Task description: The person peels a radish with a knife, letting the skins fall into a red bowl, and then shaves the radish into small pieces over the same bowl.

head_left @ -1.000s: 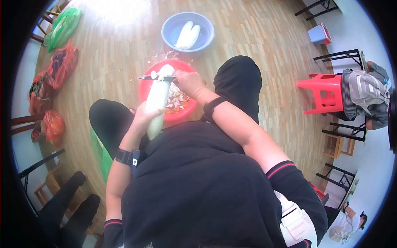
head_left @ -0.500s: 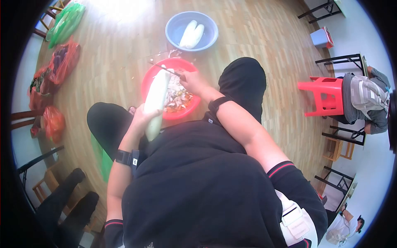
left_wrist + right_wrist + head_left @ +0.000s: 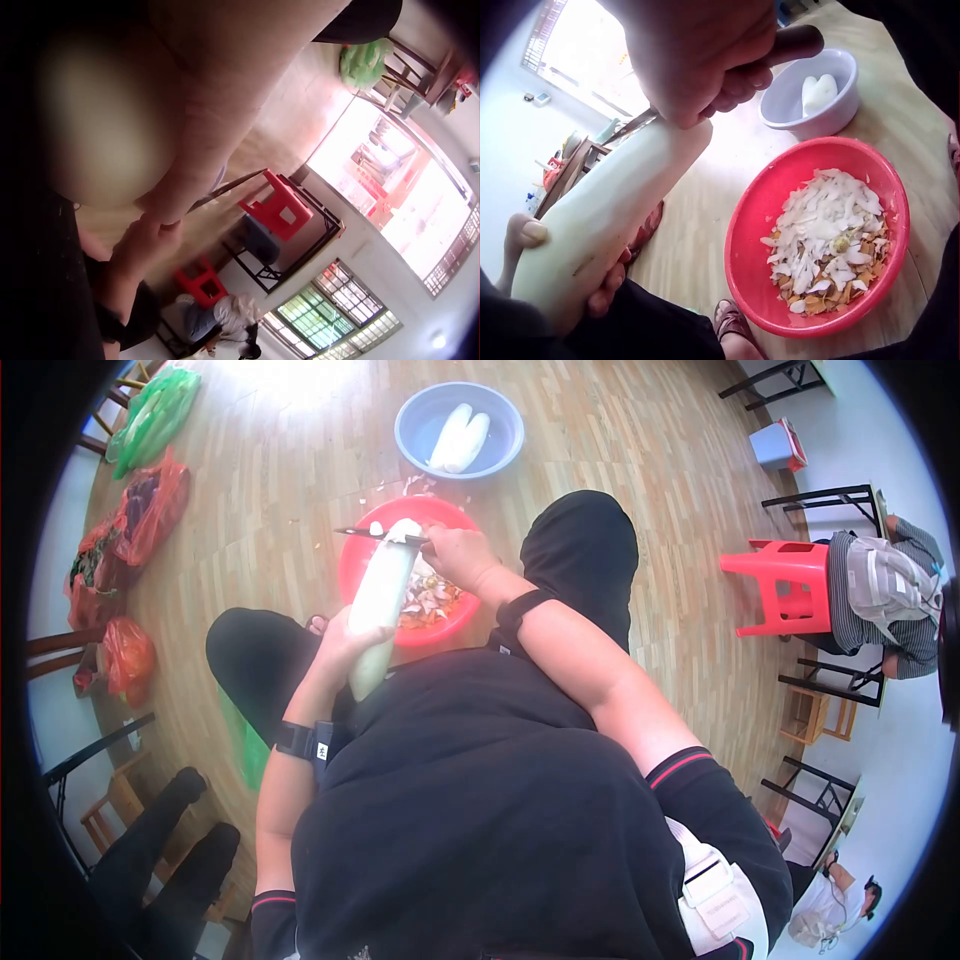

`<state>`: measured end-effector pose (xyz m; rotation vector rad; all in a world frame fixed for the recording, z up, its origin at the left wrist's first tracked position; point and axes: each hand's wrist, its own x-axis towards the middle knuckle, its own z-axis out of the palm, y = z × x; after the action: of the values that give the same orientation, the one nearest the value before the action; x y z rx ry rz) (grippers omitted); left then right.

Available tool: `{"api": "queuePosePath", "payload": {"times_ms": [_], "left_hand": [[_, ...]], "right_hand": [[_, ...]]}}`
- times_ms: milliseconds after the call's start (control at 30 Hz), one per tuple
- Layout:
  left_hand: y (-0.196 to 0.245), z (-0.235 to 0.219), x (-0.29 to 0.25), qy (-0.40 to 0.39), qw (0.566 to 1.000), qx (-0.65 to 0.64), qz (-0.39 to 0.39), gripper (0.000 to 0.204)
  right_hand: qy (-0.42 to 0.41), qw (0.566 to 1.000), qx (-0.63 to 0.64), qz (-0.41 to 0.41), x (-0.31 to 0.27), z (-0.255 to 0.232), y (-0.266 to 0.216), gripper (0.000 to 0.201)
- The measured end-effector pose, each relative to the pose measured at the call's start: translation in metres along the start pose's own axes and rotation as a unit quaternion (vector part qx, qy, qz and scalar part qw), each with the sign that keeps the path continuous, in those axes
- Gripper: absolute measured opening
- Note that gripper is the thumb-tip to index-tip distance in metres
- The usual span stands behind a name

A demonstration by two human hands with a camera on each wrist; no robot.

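Note:
A long peeled white radish [image 3: 381,595] slants upward over the red basin [image 3: 739,259]. My left hand [image 3: 350,642] grips its lower part, the thumb lying across the near side. My right hand [image 3: 462,556] holds a knife [image 3: 636,124] by its dark handle [image 3: 799,43]. In the head view the blade lies across the radish's upper end, with a small white piece [image 3: 376,529] beside it. White shavings [image 3: 817,214] and orange-brown peelings [image 3: 825,304] fill the bottom of the basin below. The left wrist view is mostly blocked by my forearm and the blurred radish.
A blue-grey basin [image 3: 405,445] with two white radishes [image 3: 462,440] stands on the floor beyond the red one. Scraps [image 3: 415,485] lie between them. Bags of vegetables [image 3: 155,510] line the left side. At right, a person [image 3: 885,595] sits on a red stool [image 3: 785,590].
Half a second ago the knife was angled past the radish's tip; now it lies across the upper end again. My left hand keeps its grip on the radish.

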<state>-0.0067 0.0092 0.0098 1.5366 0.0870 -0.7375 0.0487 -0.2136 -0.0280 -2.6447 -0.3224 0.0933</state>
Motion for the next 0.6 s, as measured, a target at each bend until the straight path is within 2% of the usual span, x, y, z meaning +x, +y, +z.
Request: {"api": "queuePosePath", "payload": {"times_ms": [67,133,267,333,467,533,600], "left_hand": [[-0.003,-0.002,0.001,-0.003,1.000,-0.005,0.004,0.051],[-0.004,-0.004,0.001,0.002,1.000,0.000,-0.008,0.053],[0.000,-0.004,-0.001,-0.011,1.000,-0.010,-0.025,0.048],[0.000,-0.004,-0.001,-0.019,0.999,-0.016,-0.022,0.048],[-0.002,-0.004,-0.002,-0.006,1.000,-0.001,-0.018,0.055],[-0.007,-0.009,-0.002,-0.034,0.999,0.010,0.007,0.057],[-0.012,-0.011,-0.003,-0.030,0.999,0.017,0.018,0.057]], "right_hand": [[0.005,1.000,0.004,0.001,-0.002,0.000,-0.003,0.025],[0.052,0.997,-0.027,-0.053,-0.003,0.001,-0.003,0.022],[0.050,0.998,-0.023,-0.042,0.001,0.006,0.001,0.023],[0.002,0.999,-0.045,0.013,0.003,0.007,0.004,0.023],[0.009,0.999,-0.042,0.007,0.005,0.018,0.017,0.025],[-0.031,0.994,-0.017,0.104,0.009,0.021,0.030,0.026],[-0.033,0.992,0.011,0.125,0.007,0.023,0.035,0.026]]}}
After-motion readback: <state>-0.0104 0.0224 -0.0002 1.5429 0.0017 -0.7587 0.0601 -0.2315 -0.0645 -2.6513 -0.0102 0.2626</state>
